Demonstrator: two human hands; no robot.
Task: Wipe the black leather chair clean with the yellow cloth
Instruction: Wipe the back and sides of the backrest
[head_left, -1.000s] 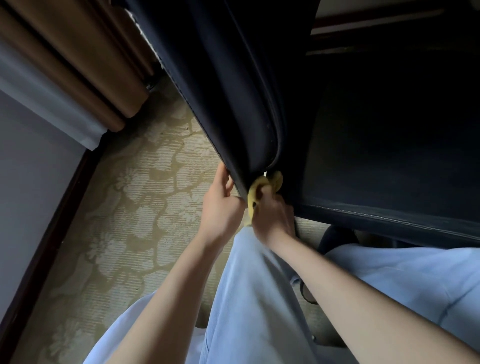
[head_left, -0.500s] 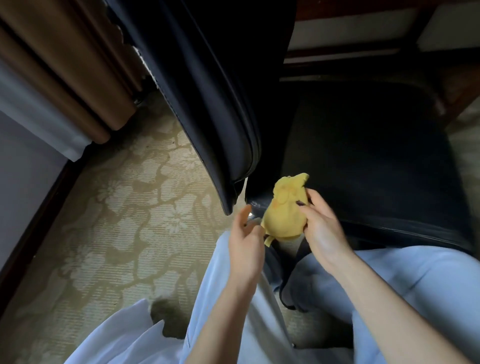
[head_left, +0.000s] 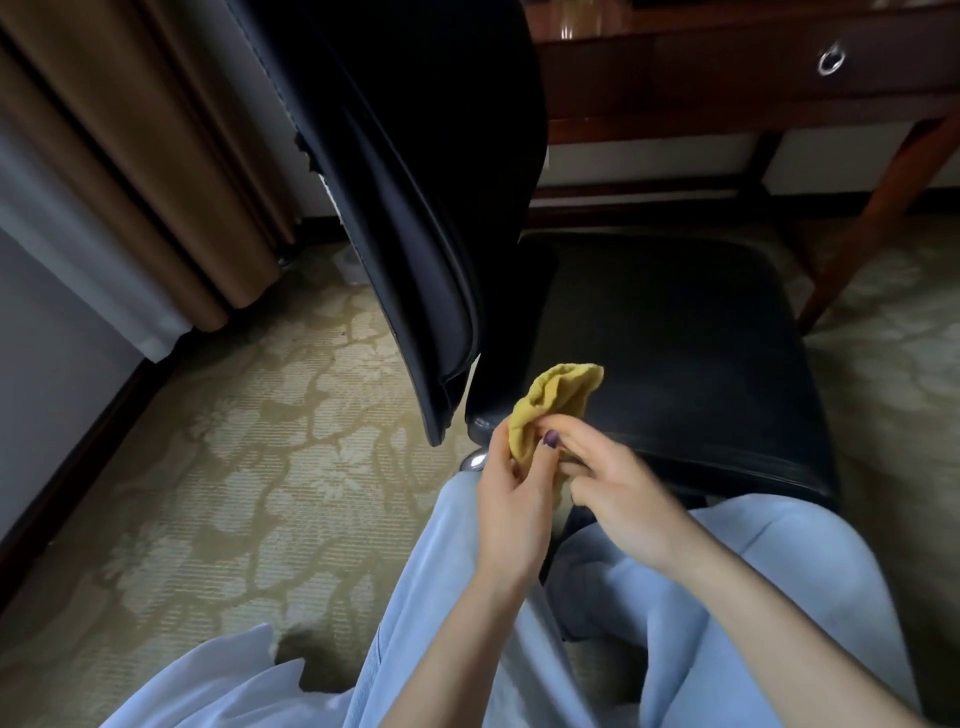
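Both hands pinch crumpled yellow cloth (head_left: 550, 410) beside smooth chair (head_left: 675, 353).

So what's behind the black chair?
A wooden desk with a ring handle on its drawer. The back of the chair hides part of the desk.

Smooth leather set beside soft cloth and polished wood

The black leather chair (head_left: 675, 338) at 12 o'clock is seen as smooth with a dull sheen. The crumpled yellow terry cloth (head_left: 550, 405) at centre is matt and nubbly. A ribbed, matt beige floral carpet (head_left: 234, 493) is shown at 9 o'clock. A glossy reddish wooden desk (head_left: 727, 78) with a shiny metal ring pull (head_left: 830, 61) is shown at 1 o'clock.
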